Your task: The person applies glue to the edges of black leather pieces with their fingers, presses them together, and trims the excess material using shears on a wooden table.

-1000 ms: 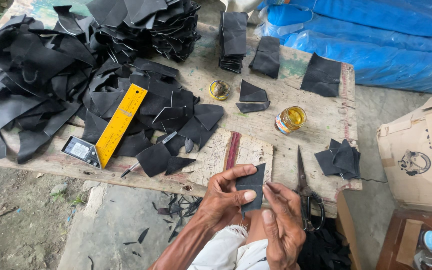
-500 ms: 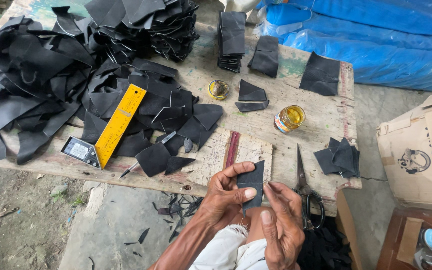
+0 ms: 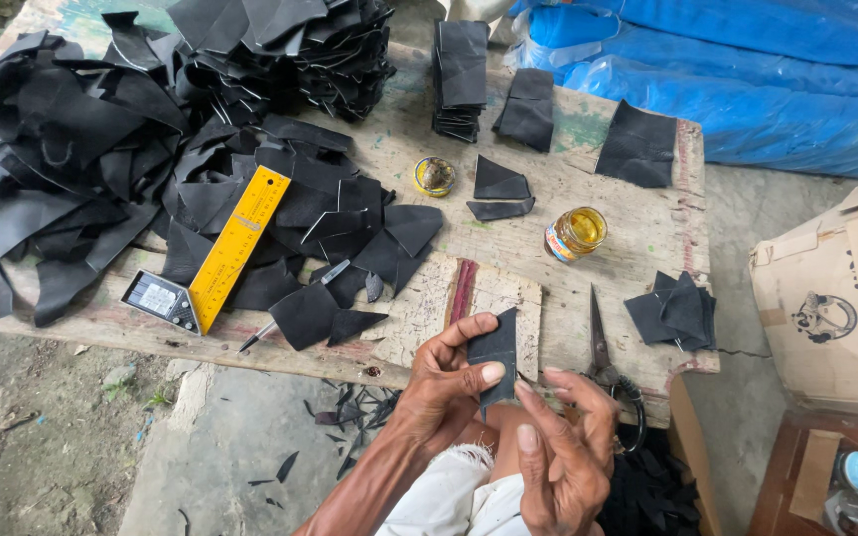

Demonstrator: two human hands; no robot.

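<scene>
My left hand (image 3: 446, 382) pinches a small black leather piece (image 3: 495, 353) between thumb and fingers, just above the near edge of the wooden table (image 3: 616, 220). My right hand (image 3: 560, 452) sits below and right of it, fingers curled, its fingertips touching the piece's lower corner. Black scissors (image 3: 603, 359) lie on the table just right of my hands.
A big heap of black leather scraps (image 3: 91, 149) covers the table's left. A yellow ruler (image 3: 233, 246), a calculator (image 3: 160, 298), a pen (image 3: 295, 306), a small tin (image 3: 434, 176), a glue jar (image 3: 575, 232), cut stacks (image 3: 462, 77), blue sacks (image 3: 747, 69), a cardboard box (image 3: 836, 288).
My left hand has shifted its grip slightly on the black piece, lowering it a little. The right hand stays close beneath it.
</scene>
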